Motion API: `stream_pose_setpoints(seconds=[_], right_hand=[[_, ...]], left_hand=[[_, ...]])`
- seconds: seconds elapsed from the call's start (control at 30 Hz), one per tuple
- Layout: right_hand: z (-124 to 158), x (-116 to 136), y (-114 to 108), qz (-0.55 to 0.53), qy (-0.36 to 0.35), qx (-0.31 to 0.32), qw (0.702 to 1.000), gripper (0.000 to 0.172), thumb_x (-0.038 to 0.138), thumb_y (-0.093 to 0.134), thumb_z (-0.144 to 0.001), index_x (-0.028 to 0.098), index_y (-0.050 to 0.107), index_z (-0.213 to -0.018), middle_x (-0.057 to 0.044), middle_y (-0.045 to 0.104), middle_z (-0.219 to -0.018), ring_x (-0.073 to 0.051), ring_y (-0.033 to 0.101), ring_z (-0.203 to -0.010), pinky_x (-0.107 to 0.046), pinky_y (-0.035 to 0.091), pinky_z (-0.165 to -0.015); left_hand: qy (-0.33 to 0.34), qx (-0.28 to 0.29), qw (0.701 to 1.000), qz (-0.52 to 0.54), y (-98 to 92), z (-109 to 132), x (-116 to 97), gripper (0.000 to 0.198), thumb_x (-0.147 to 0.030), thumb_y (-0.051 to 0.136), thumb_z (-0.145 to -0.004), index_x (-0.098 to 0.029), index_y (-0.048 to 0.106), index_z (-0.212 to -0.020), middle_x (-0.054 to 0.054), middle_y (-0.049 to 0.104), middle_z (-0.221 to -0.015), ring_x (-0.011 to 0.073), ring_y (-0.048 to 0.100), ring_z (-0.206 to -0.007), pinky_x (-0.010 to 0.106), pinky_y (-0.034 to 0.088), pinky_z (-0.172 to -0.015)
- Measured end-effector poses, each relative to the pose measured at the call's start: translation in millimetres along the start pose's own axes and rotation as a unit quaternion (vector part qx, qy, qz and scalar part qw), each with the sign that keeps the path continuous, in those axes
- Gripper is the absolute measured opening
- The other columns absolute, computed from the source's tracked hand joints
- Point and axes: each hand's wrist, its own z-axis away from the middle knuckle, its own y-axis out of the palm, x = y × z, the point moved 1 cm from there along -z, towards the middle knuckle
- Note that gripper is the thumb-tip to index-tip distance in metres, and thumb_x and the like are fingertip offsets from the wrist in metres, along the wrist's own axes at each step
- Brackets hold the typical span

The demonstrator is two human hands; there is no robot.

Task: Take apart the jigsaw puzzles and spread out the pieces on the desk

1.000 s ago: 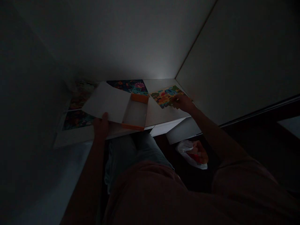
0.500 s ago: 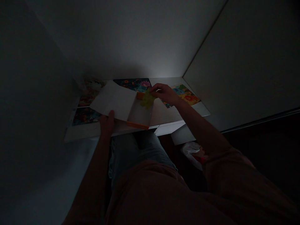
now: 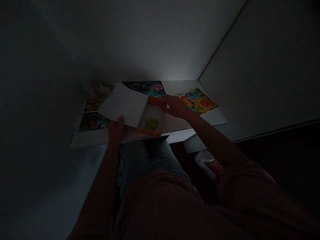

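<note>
A shallow box [image 3: 149,132] with orange sides and a pale inside stands open on the white shelf. Its white lid [image 3: 125,104] is folded out to the left. My left hand [image 3: 116,130] grips the lid's near edge, thumb on top. In the near part of the box lies a crumpled-looking yellow-green thing [image 3: 151,124]; its kind is too dark to make out. At the box's far right corner, my right hand [image 3: 175,106] is closed over the rim, its fingertips partly hidden.
Colourful printed pictures lie around the box: an animal picture [image 3: 200,101] at the right, a dark floral one [image 3: 147,87] behind, another [image 3: 92,123] at the left. Clear plastic wrap [image 3: 100,87] is at the back left. A white plastic bag [image 3: 203,161] sits below the shelf [image 3: 215,116].
My right hand has let go of the yellow-green thing, which now lies in the box. That hand has moved to the box's far right rim. My left hand keeps its hold on the lid.
</note>
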Motion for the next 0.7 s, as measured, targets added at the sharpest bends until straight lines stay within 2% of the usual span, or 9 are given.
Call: stream_pose_setpoints(seconds=[0.07,0.17,0.27,0.37,0.5,0.6,0.7], right_hand=[[21,-32,-14,0.029,0.050,-0.027,0.998,0.036,0.040,0.069,-0.118,0.026,0.089,-0.144,-0.014,0.087,-0.146,-0.034,0.085,-0.116,-0.049,0.066,-0.107],[72,-88,-37,0.114,0.170,-0.050,0.977,0.037,0.046,0.074,-0.117,0.023,0.090,-0.141,-0.020,0.090,-0.140,-0.039,0.087,-0.114,-0.056,0.070,-0.105],[130,-131,-52,0.228,0.242,-0.025,0.943,0.037,0.055,0.084,-0.113,0.026,0.094,-0.133,-0.021,0.090,-0.144,-0.047,0.086,-0.128,-0.065,0.071,-0.110],[171,-152,-53,0.239,0.260,0.001,0.935,0.040,0.054,0.096,-0.106,0.025,0.093,-0.133,-0.021,0.086,-0.157,-0.048,0.082,-0.144,-0.062,0.071,-0.115],[184,-160,-49,0.230,0.279,0.010,0.932,0.040,0.047,0.097,-0.107,0.025,0.091,-0.139,-0.020,0.083,-0.165,-0.046,0.080,-0.150,-0.059,0.071,-0.115],[177,-162,-51,0.237,0.238,0.015,0.942,0.038,0.042,0.093,-0.108,0.026,0.090,-0.143,-0.019,0.084,-0.162,-0.043,0.079,-0.150,-0.057,0.067,-0.123],[168,-164,-55,0.258,0.189,0.035,0.947,0.046,0.036,0.092,-0.106,0.024,0.088,-0.150,-0.020,0.083,-0.162,-0.041,0.079,-0.146,-0.054,0.064,-0.124]], left_hand=[[0.003,-0.003,1.000,0.001,0.3,0,-1,0.030,-0.046,0.069,-0.108,-0.025,0.071,-0.086,0.014,0.077,-0.090,0.0374,0.080,-0.112,0.051,0.064,-0.111],[0.003,-0.013,1.000,0.001,0.5,1,-3,0.031,-0.051,0.069,-0.106,-0.027,0.069,-0.086,0.015,0.078,-0.092,0.0400,0.080,-0.116,0.054,0.065,-0.113],[-0.004,-0.017,1.000,0.001,1.3,1,-2,0.031,-0.051,0.070,-0.105,-0.028,0.066,-0.084,0.013,0.076,-0.088,0.0402,0.080,-0.114,0.055,0.066,-0.114],[0.002,-0.023,1.000,0.010,2.4,-2,1,0.026,-0.047,0.071,-0.103,-0.024,0.070,-0.090,0.015,0.081,-0.101,0.0408,0.081,-0.122,0.055,0.064,-0.121],[0.013,-0.031,0.999,0.002,3.0,-5,3,0.024,-0.045,0.069,-0.102,-0.022,0.073,-0.098,0.020,0.087,-0.117,0.0444,0.082,-0.132,0.060,0.061,-0.129],[0.017,-0.038,0.999,-0.010,2.5,-5,2,0.026,-0.046,0.069,-0.101,-0.021,0.075,-0.098,0.023,0.088,-0.120,0.0456,0.081,-0.135,0.061,0.060,-0.131],[0.008,-0.041,0.999,-0.013,2.7,-5,5,0.031,-0.049,0.070,-0.101,-0.019,0.077,-0.098,0.024,0.087,-0.116,0.0468,0.082,-0.133,0.060,0.063,-0.129]])
